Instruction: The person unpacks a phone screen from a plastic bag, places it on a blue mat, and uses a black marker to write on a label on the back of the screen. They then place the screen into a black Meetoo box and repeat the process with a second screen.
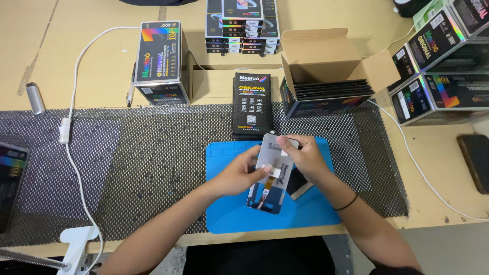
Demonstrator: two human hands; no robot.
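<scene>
I am holding the panel [270, 175] over the mat's [224, 214] middle, long axis running away from me, left hand [239, 175] pinching its near-left edge and right hand [303, 155] gripping its far-right corner.

Grey phone screen panel [269, 173], back upward, tilted above blue mat.

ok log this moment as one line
left hand: grips grey rectangular phone screen panel | right hand: holds its top edge | under: blue rubber mat
</scene>
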